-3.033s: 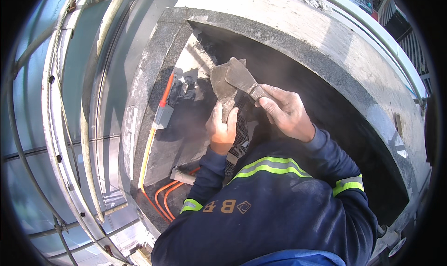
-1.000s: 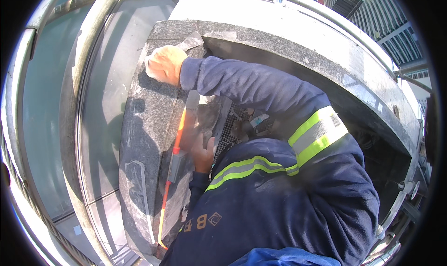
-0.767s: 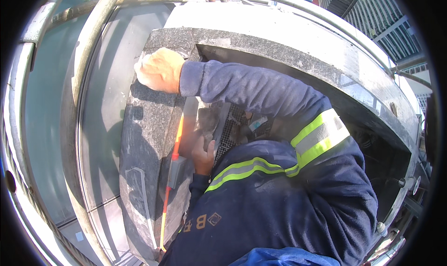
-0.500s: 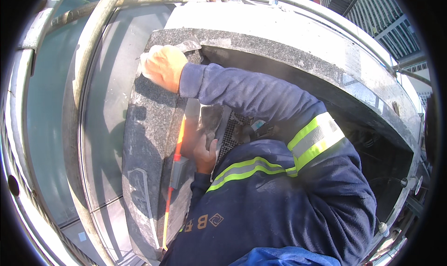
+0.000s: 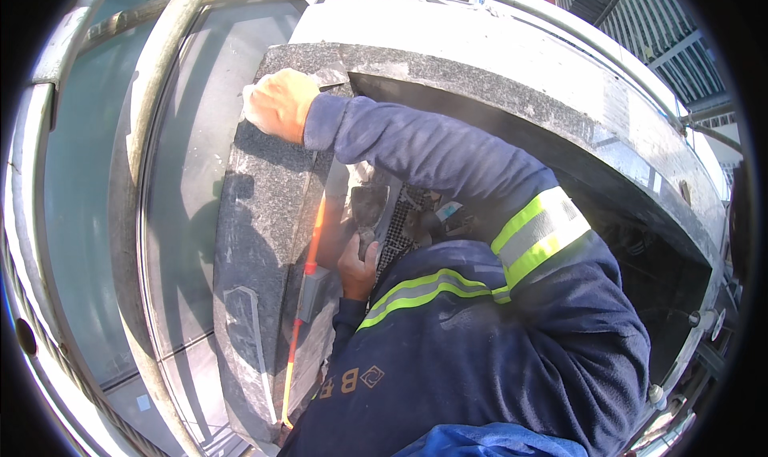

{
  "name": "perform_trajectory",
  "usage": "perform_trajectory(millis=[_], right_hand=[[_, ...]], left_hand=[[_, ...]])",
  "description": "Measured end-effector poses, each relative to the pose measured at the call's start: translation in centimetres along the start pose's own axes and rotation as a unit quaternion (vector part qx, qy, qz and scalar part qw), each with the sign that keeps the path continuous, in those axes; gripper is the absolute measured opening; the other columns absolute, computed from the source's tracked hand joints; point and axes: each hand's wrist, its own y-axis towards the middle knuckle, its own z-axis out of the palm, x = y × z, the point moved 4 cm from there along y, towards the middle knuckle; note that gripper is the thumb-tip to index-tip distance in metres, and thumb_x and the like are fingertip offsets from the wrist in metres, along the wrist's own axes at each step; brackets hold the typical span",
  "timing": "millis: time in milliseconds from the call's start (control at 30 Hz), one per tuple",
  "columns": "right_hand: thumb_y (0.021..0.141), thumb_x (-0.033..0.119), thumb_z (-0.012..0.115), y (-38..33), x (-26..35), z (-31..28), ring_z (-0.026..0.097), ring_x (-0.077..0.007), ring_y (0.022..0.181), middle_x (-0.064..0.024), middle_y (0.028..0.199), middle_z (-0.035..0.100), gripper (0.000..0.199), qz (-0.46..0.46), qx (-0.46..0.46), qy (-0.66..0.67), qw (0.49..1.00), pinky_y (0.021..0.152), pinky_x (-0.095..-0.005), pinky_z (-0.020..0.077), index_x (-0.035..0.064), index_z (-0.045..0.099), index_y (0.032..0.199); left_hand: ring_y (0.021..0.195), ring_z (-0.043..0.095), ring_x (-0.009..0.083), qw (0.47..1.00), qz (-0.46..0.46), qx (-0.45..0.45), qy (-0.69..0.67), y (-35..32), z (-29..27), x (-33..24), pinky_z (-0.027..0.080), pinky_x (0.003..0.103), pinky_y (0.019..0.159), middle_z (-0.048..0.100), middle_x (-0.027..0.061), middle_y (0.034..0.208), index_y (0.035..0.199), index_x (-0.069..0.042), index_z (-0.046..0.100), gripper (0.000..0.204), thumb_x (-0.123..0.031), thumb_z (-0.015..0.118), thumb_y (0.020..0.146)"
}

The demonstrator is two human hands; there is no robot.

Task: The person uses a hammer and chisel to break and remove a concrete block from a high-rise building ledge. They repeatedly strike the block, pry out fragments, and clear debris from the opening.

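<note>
**Hands on the granite slab**

The right hand (image 5: 280,105) reaches across the body and lies curled on the upper corner of the speckled grey polished granite slab (image 5: 256,241), fingers bent over its edge, pressing on the stone. Lower down, the left hand (image 5: 358,266) is closed around a flat grey metal trowel (image 5: 370,209), whose blade points up into the dark gap behind the slab. Just beside that hand, a long orange and red spirit level (image 5: 308,273) leans along the slab's inner edge. Dark blue sleeves with yellow reflective bands (image 5: 538,234) cover both arms. A rusty metal scaffold tube (image 5: 160,97) runs past on the left.
</note>
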Motion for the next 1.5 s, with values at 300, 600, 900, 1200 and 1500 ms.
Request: perform_trajectory(millis=[300,600,900,1200,1500], right_hand=[[0.083,0.015,0.059,-1.2,2.0,-3.6,0.072,-0.0258,0.079,-0.0105,0.081,0.07,0.016,-0.009,-0.038,0.009,0.999,0.064,-0.0373,0.0555,0.0045,0.072,0.084],[0.083,0.017,0.059,-0.5,-0.6,0.1,0.072,-0.0255,0.08,-0.0103,0.083,0.07,0.018,-0.004,-0.005,-0.069,0.998,0.063,-0.0378,0.0551,0.0064,0.072,0.079],[0.084,0.015,0.057,-0.7,0.9,-2.9,0.071,-0.0252,0.079,-0.0091,0.08,0.068,0.015,-0.008,-0.049,0.009,0.999,0.061,-0.038,0.0552,0.0047,0.068,0.083],[0.088,0.016,0.056,0.2,-2.3,0.2,0.069,-0.0235,0.074,-0.0103,0.077,0.067,0.016,-0.043,0.022,-0.113,0.992,0.06,-0.036,0.0543,0.0017,0.063,0.09],[0.091,0.019,0.052,0.1,1.5,-1.7,0.068,-0.024,0.063,-0.0131,0.075,0.064,0.017,-0.048,-0.032,-0.031,0.998,0.055,-0.0362,0.0532,0.0027,0.058,0.091]], left_hand=[[0.098,0.066,0.0444,1.0,-0.009,0.028,-0.004,0.2,0.7,0.5,0.052,0.044,0.085,0.066,0.0306,0.106,0.118,0.012,0.061,0.045,-0.023,0.068,0.091],[0.097,0.066,0.0445,1.0,-0.011,0.002,0.0,0.0,0.4,0.9,0.052,0.045,0.085,0.066,0.0306,0.105,0.118,0.011,0.061,0.045,-0.024,0.069,0.091],[0.097,0.066,0.0444,1.0,-0.017,0.003,0.004,-0.7,0.9,1.4,0.052,0.044,0.085,0.067,0.0291,0.105,0.118,0.011,0.061,0.046,-0.025,0.07,0.091],[0.099,0.066,0.0436,1.0,-0.017,0.013,-0.023,1.4,0.2,-0.1,0.052,0.044,0.087,0.067,0.0293,0.107,0.118,0.011,0.061,0.046,-0.026,0.068,0.092],[0.101,0.066,0.0445,0.999,-0.022,-0.027,0.004,-0.1,0.6,1.1,0.052,0.045,0.088,0.067,0.0303,0.107,0.119,0.012,0.06,0.047,-0.025,0.069,0.091]])
